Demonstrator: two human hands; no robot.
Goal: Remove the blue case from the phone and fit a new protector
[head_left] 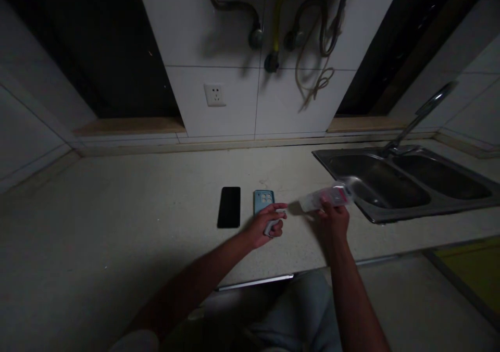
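My left hand (266, 225) rests on the pale countertop (136, 211) and pinches a small white piece between thumb and fingers. It partly covers a light blue phone case (262, 199) lying with its camera cut-out up. A black phone (229, 206) lies flat just left of the case. My right hand (333, 218) holds a clear plastic packet with pink print (327, 196), lifted a little above the counter beside the sink.
A steel double sink (394, 183) with a tap (420, 113) fills the counter's right end. A wall socket (215, 95) and hanging hoses (273, 34) are on the tiled wall behind. The counter's front edge runs just below my hands.
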